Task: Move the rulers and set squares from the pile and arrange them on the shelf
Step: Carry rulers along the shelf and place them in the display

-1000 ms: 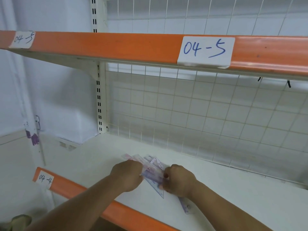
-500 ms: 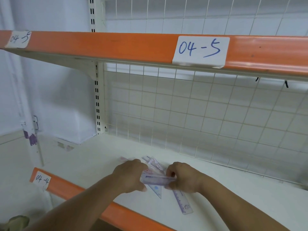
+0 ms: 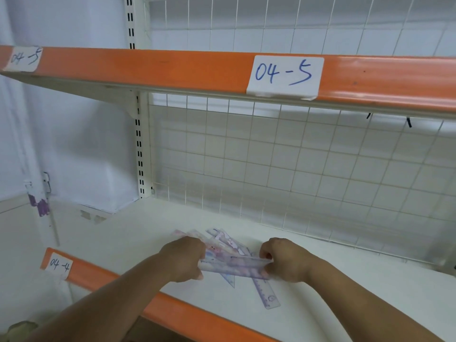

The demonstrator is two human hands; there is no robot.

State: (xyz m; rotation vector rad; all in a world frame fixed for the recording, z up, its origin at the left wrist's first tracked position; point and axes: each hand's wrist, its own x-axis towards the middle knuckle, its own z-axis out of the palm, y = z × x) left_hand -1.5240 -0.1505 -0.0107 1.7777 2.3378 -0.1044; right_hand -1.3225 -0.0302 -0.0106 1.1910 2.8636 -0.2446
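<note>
My left hand and right hand each pinch one end of a ruler, held level just above the pile near the shelf's front edge. A loose ruler lies closer to that edge, and I could knock it off with a careless sweep.

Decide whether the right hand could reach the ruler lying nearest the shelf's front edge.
Probably yes: that ruler lies just beside the right hand, its near end uncovered, though the hand grips a second ruler.
</note>
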